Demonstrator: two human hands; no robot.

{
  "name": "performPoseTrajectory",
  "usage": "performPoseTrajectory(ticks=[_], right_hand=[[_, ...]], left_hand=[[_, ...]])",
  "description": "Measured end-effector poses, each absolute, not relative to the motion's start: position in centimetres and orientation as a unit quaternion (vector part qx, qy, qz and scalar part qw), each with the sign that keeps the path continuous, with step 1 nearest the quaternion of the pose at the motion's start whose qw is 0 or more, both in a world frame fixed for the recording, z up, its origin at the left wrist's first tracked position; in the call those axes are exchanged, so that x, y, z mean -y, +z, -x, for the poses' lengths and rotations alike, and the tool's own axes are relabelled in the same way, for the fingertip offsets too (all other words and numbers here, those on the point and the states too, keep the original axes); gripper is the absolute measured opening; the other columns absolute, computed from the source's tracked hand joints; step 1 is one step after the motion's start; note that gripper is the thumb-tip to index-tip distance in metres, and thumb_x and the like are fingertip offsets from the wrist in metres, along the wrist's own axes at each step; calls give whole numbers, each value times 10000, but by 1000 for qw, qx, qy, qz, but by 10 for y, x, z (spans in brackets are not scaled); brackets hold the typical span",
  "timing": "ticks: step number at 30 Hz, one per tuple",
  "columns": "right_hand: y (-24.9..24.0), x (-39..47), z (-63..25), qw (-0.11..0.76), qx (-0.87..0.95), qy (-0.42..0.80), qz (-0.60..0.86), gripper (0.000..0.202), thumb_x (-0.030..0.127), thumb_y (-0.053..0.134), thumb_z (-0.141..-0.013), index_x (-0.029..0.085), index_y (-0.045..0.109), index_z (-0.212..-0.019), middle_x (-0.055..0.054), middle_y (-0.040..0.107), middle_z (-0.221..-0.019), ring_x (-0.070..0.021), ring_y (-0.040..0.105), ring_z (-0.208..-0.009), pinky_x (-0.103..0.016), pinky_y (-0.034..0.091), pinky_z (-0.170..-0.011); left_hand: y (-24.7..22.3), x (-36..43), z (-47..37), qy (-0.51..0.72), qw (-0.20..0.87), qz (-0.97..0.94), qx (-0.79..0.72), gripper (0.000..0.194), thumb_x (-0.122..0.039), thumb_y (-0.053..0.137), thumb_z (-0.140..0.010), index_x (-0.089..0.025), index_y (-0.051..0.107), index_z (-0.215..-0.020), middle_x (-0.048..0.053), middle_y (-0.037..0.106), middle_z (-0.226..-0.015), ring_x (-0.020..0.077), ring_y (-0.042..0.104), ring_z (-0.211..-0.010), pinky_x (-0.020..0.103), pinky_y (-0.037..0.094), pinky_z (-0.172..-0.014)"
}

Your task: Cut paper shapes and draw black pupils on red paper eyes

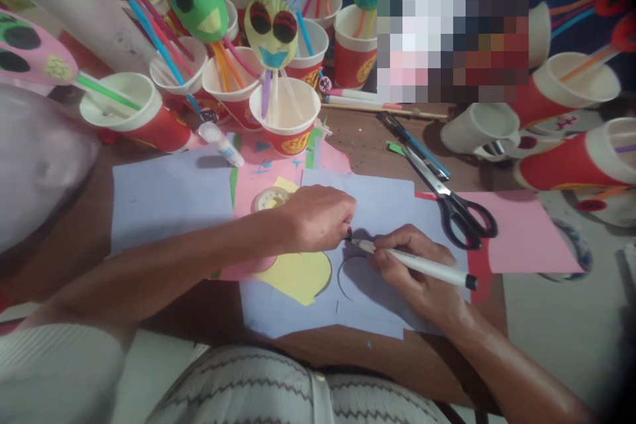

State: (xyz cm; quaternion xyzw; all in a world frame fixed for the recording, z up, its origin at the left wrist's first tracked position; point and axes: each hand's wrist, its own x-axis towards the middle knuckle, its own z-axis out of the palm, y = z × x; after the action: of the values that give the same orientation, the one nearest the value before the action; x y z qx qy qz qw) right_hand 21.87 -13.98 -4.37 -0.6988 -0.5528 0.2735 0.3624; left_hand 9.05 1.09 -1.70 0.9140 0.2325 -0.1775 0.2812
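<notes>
My right hand (pixel 422 271) is closed around a white marker (pixel 427 266), its dark end pointing to the lower right. The marker's tip meets the fingertips of my left hand (pixel 322 215), where a small dark and pinkish thing shows. My left fingers are curled shut; what they pinch is mostly hidden. Both hands are over pale lilac paper (pixel 293 315), which bears a curved pen line beside the marker hand. A yellow paper piece (pixel 293 275) with a rounded edge lies under my left wrist. Behind that forearm, a whitish ring-shaped roll (pixel 271 199) is partly covered.
Black-handled scissors (pixel 464 215) and a blue pen-like tool (pixel 427 152) lie to the right. A glue stick (pixel 221 144) rests on pink paper (pixel 251 172). Several red-and-white paper cups (pixel 285 116) hold painted-face spoons (pixel 271 30). A white mug (pixel 479 129) stands back right.
</notes>
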Motion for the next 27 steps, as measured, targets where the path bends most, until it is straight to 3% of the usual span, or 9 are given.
performPoseTrajectory(ticks=[12, 27], right_hand=[[-43, 141, -219, 369, 534, 280, 708, 63, 251, 567, -803, 217, 573, -750, 19, 650, -531, -133, 591, -441, -210, 396, -359], [-46, 135, -230, 536, 355, 407, 649, 78, 312, 572, -837, 257, 557, -784, 17, 601, -550, -162, 547, -499, -278, 439, -463]], left_hand=[[-19, -11, -90, -172, 281, -916, -230, 143, -199, 496, -753, -213, 629, -804, 31, 695, -789, 203, 609, -702, 279, 333, -531], [-18, -13, -88, -163, 319, -902, -240, 116, -201, 516, -741, -206, 630, -762, 20, 664, -703, 178, 592, -670, 267, 315, -519]])
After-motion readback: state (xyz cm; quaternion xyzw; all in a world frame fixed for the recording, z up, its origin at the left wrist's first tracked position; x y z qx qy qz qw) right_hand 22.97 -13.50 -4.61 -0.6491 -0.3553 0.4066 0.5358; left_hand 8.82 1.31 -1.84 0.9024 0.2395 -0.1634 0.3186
